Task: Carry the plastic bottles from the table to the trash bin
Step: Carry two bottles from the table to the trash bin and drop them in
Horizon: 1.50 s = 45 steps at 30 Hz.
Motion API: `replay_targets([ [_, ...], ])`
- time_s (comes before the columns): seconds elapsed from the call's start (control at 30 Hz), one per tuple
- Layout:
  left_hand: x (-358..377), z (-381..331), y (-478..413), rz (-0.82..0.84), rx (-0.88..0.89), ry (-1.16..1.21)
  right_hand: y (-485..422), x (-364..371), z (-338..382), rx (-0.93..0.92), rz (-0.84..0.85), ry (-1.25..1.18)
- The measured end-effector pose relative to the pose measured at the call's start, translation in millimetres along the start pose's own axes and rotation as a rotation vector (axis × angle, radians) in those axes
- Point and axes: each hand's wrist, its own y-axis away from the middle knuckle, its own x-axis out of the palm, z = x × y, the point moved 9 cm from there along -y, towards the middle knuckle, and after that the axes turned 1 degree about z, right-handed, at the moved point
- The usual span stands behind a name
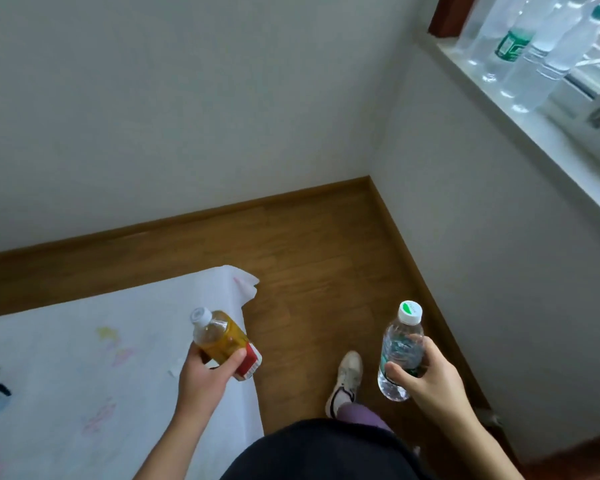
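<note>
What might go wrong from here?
The left hand holds the amber plastic bottle with a red label tilted, low on its body, so it might slip. The clear plastic water bottle in the right hand could too. Both hands are full, so neither can catch a drop.

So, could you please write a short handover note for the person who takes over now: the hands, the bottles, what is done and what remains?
Left hand: grips the amber bottle with the red label, above the table's edge.
Right hand: grips the clear water bottle, above the wooden floor.
Done: both bottles are lifted off the table.
Left: carry them to the trash bin and drop them in. The bin is not in view.
Other bottles stand on the window sill.
</note>
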Motion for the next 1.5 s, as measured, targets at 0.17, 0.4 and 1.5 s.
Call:
replay_targets([
  [0.17, 18, -56, -68, -0.067, -0.019, 0.043, -105, -20, 36, -0.026, 0.006, 0.012],
  [0.4, -3, -105, -121, -0.277, -0.111, 0.123, -251, 15, 160, -0.204, 0.206, 0.089],
  [1.5, -302, -171, -496, -0.9, -0.475, 0.58, -588, 531, 713, -0.67, 0.867, 0.565],
])
